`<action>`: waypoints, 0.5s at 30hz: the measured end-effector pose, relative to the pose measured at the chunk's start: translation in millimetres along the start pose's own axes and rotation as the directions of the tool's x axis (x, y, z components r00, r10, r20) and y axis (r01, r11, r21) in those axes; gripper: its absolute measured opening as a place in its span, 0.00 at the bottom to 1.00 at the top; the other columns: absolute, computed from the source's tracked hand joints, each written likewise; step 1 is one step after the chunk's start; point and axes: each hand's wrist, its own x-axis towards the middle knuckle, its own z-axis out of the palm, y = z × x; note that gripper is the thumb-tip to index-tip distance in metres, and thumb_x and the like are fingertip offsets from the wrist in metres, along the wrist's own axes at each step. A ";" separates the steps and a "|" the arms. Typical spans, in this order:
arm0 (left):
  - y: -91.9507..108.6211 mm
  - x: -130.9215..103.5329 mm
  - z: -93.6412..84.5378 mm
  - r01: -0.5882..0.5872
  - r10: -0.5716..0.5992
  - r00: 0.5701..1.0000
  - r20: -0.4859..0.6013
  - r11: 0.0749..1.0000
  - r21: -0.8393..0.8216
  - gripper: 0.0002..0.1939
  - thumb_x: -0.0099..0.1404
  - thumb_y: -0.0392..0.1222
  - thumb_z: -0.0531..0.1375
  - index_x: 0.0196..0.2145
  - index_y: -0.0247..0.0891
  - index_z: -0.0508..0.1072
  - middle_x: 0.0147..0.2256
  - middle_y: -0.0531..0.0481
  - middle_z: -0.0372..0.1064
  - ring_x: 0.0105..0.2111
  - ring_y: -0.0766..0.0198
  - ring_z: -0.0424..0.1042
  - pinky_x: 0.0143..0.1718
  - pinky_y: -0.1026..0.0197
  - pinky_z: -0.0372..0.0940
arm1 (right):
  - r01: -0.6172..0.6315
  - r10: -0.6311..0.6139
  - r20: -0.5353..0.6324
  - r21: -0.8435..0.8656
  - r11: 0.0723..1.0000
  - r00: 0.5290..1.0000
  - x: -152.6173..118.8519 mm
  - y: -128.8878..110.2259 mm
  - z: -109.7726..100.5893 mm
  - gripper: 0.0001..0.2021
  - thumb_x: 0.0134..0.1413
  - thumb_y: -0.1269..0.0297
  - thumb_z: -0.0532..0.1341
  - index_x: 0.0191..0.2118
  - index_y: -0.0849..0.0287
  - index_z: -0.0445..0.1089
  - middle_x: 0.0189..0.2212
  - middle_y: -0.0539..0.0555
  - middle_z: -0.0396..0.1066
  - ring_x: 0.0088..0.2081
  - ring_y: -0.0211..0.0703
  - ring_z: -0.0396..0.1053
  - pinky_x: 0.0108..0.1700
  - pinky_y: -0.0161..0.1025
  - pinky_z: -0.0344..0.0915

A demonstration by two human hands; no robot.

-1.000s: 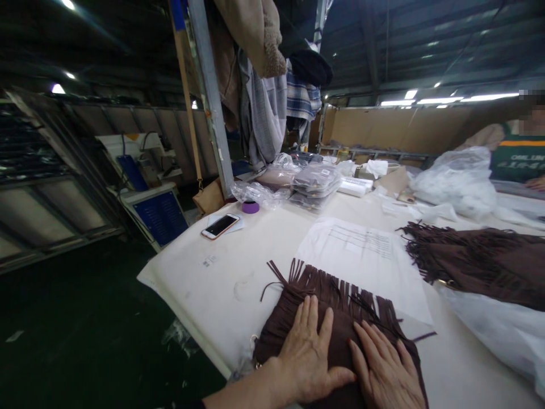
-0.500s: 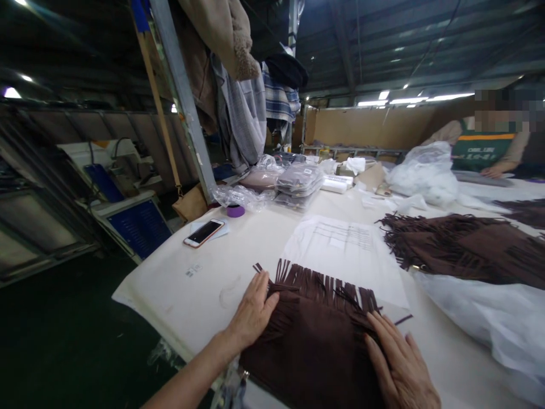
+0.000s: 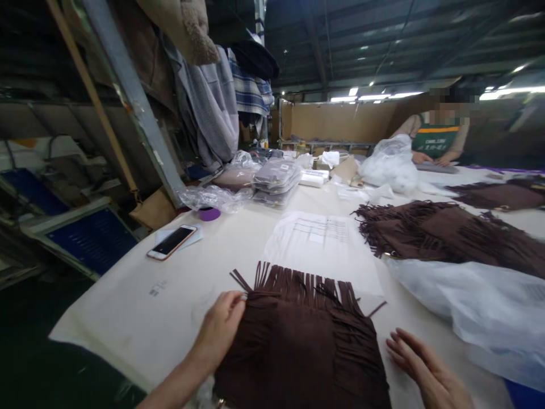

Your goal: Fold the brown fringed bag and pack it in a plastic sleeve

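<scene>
Lying flat on the near part of the white desk (image 3: 128, 318): a brown fringed cloth (image 3: 298, 346), fringe pointing to the far side. Touching its left far corner: the left hand (image 3: 219, 329), fingers (image 3: 234, 301) curling in and pinching the edge of the cloth there. Resting just right of the cloth, on the bare desk, not touching it: the right hand (image 3: 421, 369), fingers (image 3: 402, 343) spreading open and holding nothing.

Lying just past the fringe: a sheet of paper (image 3: 321, 244) with printed lines. Sitting to the far left: a phone (image 3: 171, 242), screen up, with a purple tape roll (image 3: 209, 213) a little farther. Piling up to the right: more brown fringed cloths (image 3: 434, 233), with a clear plastic bag (image 3: 477, 301) lying near them. Stacking at the far middle: flat packs in plastic (image 3: 276, 179). Hanging over the far left: coats and a plaid shirt (image 3: 249, 91). Sitting at the far right end of the desk: another person in a green vest (image 3: 436, 142).
</scene>
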 end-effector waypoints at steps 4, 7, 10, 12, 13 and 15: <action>-3.3 24.4 -10.2 0.424 -0.365 0.897 0.248 0.870 -0.252 0.21 0.43 0.56 0.57 0.28 0.35 0.69 0.28 0.47 0.71 0.31 0.59 0.71 0.34 0.60 0.65 | -0.181 0.159 0.105 0.257 0.949 0.982 7.3 -15.2 10.5 0.31 0.32 0.48 0.68 0.41 0.65 0.64 0.32 0.58 0.74 0.38 0.48 0.73 0.42 0.40 0.69; 0.8 42.5 -11.6 0.637 -0.471 0.743 0.476 0.715 -0.287 0.24 0.34 0.56 0.63 0.24 0.33 0.70 0.28 0.43 0.72 0.27 0.62 0.71 0.30 0.64 0.64 | -0.238 0.208 0.172 0.177 0.955 0.963 17.0 -24.6 18.1 0.22 0.35 0.53 0.68 0.33 0.63 0.66 0.25 0.51 0.72 0.27 0.36 0.71 0.28 0.29 0.66; 0.1 60.3 -12.7 0.759 -0.556 0.600 0.575 0.624 -0.189 0.25 0.32 0.59 0.65 0.20 0.33 0.70 0.26 0.39 0.72 0.25 0.60 0.71 0.28 0.62 0.66 | -0.383 0.356 0.242 0.075 0.921 0.903 29.3 -32.7 22.5 0.16 0.39 0.56 0.67 0.23 0.62 0.62 0.12 0.42 0.58 0.13 0.26 0.56 0.16 0.24 0.51; -2.7 70.1 -12.2 0.804 -0.581 0.512 0.633 0.583 -0.116 0.27 0.37 0.62 0.64 0.21 0.31 0.71 0.27 0.36 0.72 0.26 0.58 0.72 0.29 0.60 0.67 | -0.449 0.417 0.310 0.035 0.893 0.854 36.1 -38.4 23.8 0.18 0.41 0.55 0.66 0.19 0.61 0.59 0.10 0.40 0.52 0.11 0.24 0.50 0.15 0.24 0.46; -3.9 73.9 -10.8 0.819 -0.576 0.474 0.666 0.567 -0.092 0.28 0.40 0.62 0.64 0.23 0.30 0.73 0.28 0.35 0.73 0.26 0.58 0.72 0.29 0.60 0.68 | -0.458 0.421 0.361 0.021 0.888 0.832 38.7 -41.4 23.7 0.18 0.43 0.54 0.65 0.20 0.62 0.60 0.11 0.42 0.54 0.12 0.25 0.52 0.15 0.25 0.47; -5.0 79.1 -5.4 0.834 -0.526 0.439 0.729 0.541 -0.112 0.28 0.44 0.61 0.64 0.29 0.28 0.74 0.30 0.37 0.74 0.29 0.57 0.74 0.31 0.60 0.69 | -0.478 0.411 0.496 0.009 0.878 0.765 43.4 -47.3 22.4 0.17 0.47 0.52 0.63 0.25 0.65 0.66 0.17 0.49 0.65 0.18 0.31 0.64 0.21 0.27 0.58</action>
